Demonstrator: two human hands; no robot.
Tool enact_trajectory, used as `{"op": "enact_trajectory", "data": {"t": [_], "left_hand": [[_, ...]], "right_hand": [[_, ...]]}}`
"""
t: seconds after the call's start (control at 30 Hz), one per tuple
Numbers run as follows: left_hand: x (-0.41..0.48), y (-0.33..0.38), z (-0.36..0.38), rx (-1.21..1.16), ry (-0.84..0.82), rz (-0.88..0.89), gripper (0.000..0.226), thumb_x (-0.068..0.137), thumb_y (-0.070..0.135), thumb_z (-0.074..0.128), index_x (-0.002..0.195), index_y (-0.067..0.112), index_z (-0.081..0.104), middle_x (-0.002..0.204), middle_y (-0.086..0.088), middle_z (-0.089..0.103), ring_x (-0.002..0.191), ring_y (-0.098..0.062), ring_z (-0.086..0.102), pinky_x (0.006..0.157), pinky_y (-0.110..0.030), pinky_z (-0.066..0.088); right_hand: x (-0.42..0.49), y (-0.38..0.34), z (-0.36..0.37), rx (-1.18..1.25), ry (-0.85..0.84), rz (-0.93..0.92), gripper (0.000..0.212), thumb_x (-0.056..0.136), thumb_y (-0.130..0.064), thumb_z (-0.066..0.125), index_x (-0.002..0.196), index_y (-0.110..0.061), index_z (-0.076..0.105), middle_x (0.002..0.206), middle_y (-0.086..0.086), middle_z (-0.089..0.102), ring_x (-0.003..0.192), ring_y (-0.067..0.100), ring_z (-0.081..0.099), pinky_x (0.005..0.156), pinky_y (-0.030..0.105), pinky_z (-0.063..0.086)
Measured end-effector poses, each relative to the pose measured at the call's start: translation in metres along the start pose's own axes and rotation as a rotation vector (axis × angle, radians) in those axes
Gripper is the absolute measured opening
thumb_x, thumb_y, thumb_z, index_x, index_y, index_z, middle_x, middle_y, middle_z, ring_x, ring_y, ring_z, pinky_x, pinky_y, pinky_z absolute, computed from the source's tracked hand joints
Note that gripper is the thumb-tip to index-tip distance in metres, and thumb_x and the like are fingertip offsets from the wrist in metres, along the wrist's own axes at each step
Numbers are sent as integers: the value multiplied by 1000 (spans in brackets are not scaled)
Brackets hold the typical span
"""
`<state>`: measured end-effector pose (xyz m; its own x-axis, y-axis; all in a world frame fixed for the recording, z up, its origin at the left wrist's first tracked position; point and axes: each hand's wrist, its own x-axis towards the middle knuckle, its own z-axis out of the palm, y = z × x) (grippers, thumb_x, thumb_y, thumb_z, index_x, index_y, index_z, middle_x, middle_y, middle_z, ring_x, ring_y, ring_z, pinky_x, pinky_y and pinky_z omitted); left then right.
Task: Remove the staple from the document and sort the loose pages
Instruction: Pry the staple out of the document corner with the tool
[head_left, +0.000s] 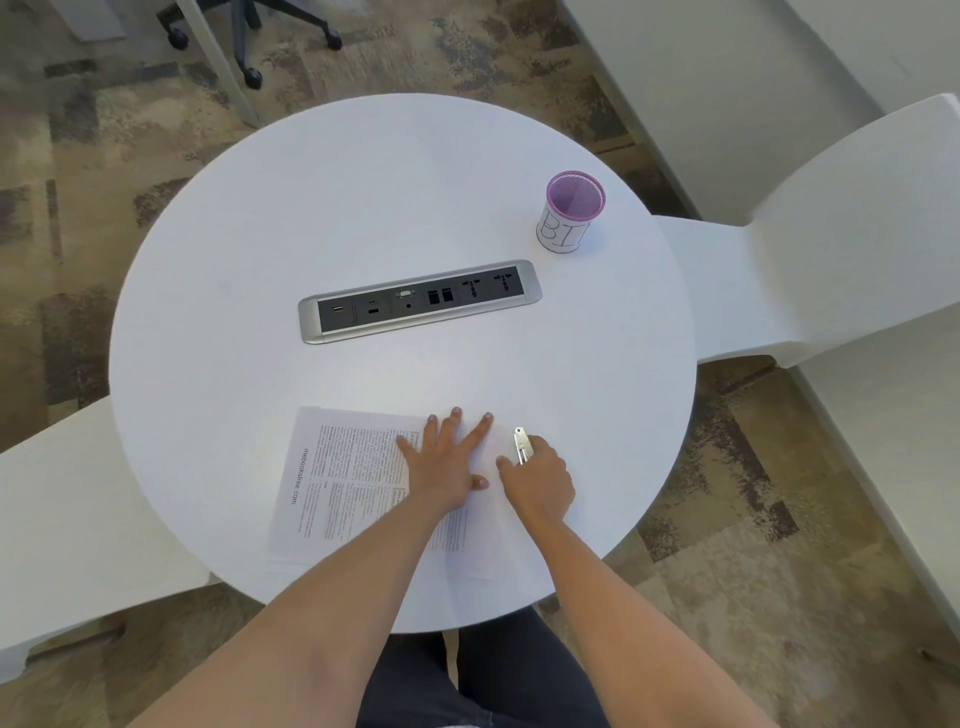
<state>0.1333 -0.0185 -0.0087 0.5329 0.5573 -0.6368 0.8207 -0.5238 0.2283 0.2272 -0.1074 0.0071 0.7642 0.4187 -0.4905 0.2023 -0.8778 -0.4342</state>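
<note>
A printed document (343, 483) lies sideways on the near part of the round white table (311, 208). My left hand (447, 462) rests flat on its upper right area, fingers spread. At the document's right edge my right hand (537, 483) grips a small metal staple remover (521, 445), whose tip points away from me next to the top right corner of the pages. The staple itself is too small to make out.
A purple mesh cup (571, 213) with a white paper label stands at the far right of the table. A grey power and data socket strip (421, 301) is set into the table's middle. White chairs (831, 234) stand to the right and left.
</note>
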Motion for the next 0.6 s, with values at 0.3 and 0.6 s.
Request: {"op": "enact_trajectory", "data": {"t": [0.3, 0.6], "left_hand": [[-2, 3, -2, 32, 48, -7, 97, 86, 54, 62, 150, 45, -10, 164, 1, -2, 149, -32, 0, 112, -65, 12], [-2, -14, -28, -188, 151, 167, 72, 81, 57, 65, 144, 41, 34, 151, 10, 34, 145, -21, 15, 112, -66, -4]], "right_hand": [[9, -13, 1, 430, -234, 248, 34, 65, -18, 78, 61, -16, 44, 58, 1, 49, 51, 18, 48, 45, 25, 38], [2, -3, -14, 467, -273, 69, 34, 76, -28, 74, 64, -15, 45, 63, 6, 43, 60, 20, 42, 57, 33, 33]]}}
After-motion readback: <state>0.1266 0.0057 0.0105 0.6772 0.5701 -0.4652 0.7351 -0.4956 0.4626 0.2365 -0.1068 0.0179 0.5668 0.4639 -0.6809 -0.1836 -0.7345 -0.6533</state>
